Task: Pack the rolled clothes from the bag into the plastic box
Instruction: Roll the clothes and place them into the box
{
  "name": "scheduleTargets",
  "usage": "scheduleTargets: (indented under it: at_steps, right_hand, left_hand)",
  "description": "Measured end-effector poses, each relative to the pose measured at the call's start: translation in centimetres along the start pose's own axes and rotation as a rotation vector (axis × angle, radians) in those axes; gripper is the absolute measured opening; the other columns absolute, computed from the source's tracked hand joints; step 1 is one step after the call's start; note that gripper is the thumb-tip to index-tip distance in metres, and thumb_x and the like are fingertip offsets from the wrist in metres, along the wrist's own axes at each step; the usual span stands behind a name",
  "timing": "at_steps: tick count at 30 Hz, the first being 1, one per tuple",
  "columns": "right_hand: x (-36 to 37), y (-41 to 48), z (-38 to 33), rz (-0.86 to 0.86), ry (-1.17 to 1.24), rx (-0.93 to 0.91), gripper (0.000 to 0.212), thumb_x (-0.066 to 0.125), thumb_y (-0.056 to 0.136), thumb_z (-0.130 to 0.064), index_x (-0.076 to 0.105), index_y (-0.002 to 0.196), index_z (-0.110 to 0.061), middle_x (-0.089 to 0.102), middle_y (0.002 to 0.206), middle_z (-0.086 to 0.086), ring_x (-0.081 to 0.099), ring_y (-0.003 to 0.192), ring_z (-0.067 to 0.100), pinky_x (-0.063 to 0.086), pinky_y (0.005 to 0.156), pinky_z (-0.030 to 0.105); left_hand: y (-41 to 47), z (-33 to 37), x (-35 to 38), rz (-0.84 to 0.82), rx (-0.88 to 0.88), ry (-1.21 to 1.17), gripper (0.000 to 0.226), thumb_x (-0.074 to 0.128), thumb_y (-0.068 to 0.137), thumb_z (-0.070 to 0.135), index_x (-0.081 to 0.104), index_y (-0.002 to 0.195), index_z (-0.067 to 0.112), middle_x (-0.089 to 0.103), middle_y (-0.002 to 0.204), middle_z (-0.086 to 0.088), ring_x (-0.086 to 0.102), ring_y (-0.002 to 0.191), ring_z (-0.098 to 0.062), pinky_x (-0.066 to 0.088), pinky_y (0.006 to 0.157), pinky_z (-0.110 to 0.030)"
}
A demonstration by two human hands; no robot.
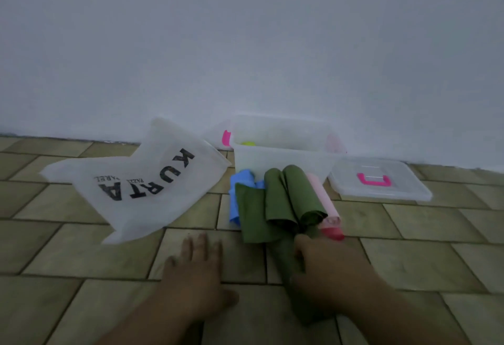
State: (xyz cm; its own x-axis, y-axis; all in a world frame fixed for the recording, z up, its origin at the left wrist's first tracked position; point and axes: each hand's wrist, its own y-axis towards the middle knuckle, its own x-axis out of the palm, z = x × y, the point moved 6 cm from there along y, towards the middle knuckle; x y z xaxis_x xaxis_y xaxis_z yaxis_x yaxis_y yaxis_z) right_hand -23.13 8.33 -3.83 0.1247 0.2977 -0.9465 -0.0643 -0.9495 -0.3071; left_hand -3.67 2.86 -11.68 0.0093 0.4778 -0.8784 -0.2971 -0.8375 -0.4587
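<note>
Rolls first: the rolled clothes sat in a loose bunch on the tiled floor, just in front of the plastic box, so none of that bunch was packed yet. Nearest the camera was a green roll, and the right hand looked wrapped round it from the side, though the shot was blurry so I wouldn't swear how tight. The left hand was flat on the tiles with fingers spread, holding nothing, well apart from the right. My take on doing this bit well: grab the roll round its middle so the loose end stays tucked, and squeeze just enough that it doesn't unwind. Then lift it clear over the other green pieces, the pink roll and the blue cloth instead of dragging through them, because soft rolls like that probably flop open at the slightest snag. The box was open against the wall, with something yellow-green already down in one corner, so I'd lay the roll flat along the bottom beside that. The lid lay just right of the box, out of the way, and the bag lay slumped off to the left, looking pretty flat.
</note>
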Motion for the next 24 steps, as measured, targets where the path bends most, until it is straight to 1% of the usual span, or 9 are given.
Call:
scheduleTargets:
  at_steps: [4,7,10,13,15,16,18,21,24]
  right_hand:
    - [1.8,0.1,-0.6,0.223,-0.041,0.076,0.057,0.052,0.087,-0.028,0.023,0.135,-0.023,0.052,0.115,0.006,0.058,0.092,0.023,0.047,0.067,0.034]
    - [2.7,-0.4,-2.8,0.320,-0.034,-0.024,0.055,0.051,0.087,-0.027,0.023,0.135,-0.024,0.052,0.119,0.004,0.058,0.090,0.021,0.041,0.061,0.031]
    - [3.7,-1.2,-6.0,0.404,-0.028,-0.226,0.048,0.052,0.085,-0.025,0.031,0.127,-0.030,0.051,0.122,0.000,0.054,0.095,0.023,0.038,0.069,0.034]
    - [4.5,-1.7,-7.6,0.430,-0.005,-0.413,0.047,0.050,0.083,-0.018,0.039,0.127,-0.031,0.050,0.129,-0.004,0.050,0.108,0.024,0.038,0.085,0.037]
    - [4.7,-2.2,-7.5,0.434,0.021,-0.499,0.049,0.047,0.080,-0.016,0.045,0.126,-0.031,0.051,0.131,-0.008,0.046,0.118,0.020,0.035,0.096,0.036]
    - [4.7,-2.5,-7.2,0.443,0.039,-0.506,0.050,0.046,0.078,-0.017,0.047,0.125,-0.032,0.050,0.132,-0.009,0.043,0.123,0.018,0.033,0.101,0.036]
    - [5.0,-2.9,-5.9,0.478,0.122,-0.408,0.055,0.049,0.072,-0.025,0.045,0.125,-0.037,0.045,0.136,-0.011,0.038,0.129,0.016,0.031,0.106,0.037]
    - [5.8,-3.3,-4.0,0.471,0.315,-0.124,0.075,0.053,0.061,-0.063,0.033,0.131,-0.043,0.028,0.145,-0.010,0.031,0.134,0.015,0.034,0.107,0.037]
    - [6.9,-2.6,-4.9,0.336,0.370,0.018,0.110,0.042,0.043,-0.096,0.014,0.138,-0.047,0.004,0.154,-0.011,0.010,0.143,0.021,0.027,0.111,0.047]
  left_hand:
    - [0.3,-0.9,0.7,0.109,-0.004,-0.062,0.108,0.052,0.071,0.072,-0.011,0.148,0.033,-0.024,0.156,-0.001,-0.020,0.143,-0.026,0.004,0.114,-0.052]
    - [0.0,-1.0,0.5,0.149,0.025,-0.089,0.107,0.052,0.069,0.074,-0.008,0.148,0.036,-0.019,0.158,0.003,-0.017,0.144,-0.022,0.004,0.114,-0.051]
    - [-0.6,-1.4,-0.2,0.153,0.076,-0.120,0.097,0.056,0.076,0.063,0.000,0.150,0.035,-0.014,0.159,0.004,-0.012,0.145,-0.021,0.008,0.115,-0.048]
    - [-1.6,-3.0,-1.5,0.123,0.108,-0.350,0.078,0.062,0.084,0.034,0.018,0.149,0.031,0.014,0.159,-0.001,0.021,0.142,-0.021,0.031,0.108,-0.036]
    - [-2.3,-4.3,-2.5,0.134,0.088,-0.544,0.062,0.057,0.088,0.025,0.032,0.144,0.033,0.039,0.147,-0.001,0.050,0.115,-0.015,0.046,0.088,-0.026]
    - [-2.5,-4.6,-2.8,0.130,0.075,-0.611,0.057,0.056,0.089,0.023,0.036,0.141,0.033,0.044,0.143,0.000,0.054,0.106,-0.012,0.048,0.084,-0.026]
    - [-2.6,-4.9,-3.2,0.123,0.050,-0.692,0.051,0.055,0.090,0.025,0.041,0.139,0.031,0.047,0.140,0.001,0.054,0.098,-0.009,0.047,0.083,-0.026]
    - [-2.3,-3.7,-3.8,0.176,-0.002,-0.686,0.051,0.055,0.088,0.037,0.044,0.137,0.027,0.051,0.133,0.000,0.049,0.079,-0.001,0.042,0.065,-0.020]
    - [-1.4,-1.7,-3.7,0.181,-0.047,-0.550,0.078,0.054,0.071,0.061,0.042,0.138,0.024,0.049,0.135,-0.004,0.054,0.108,-0.018,0.048,0.088,-0.034]
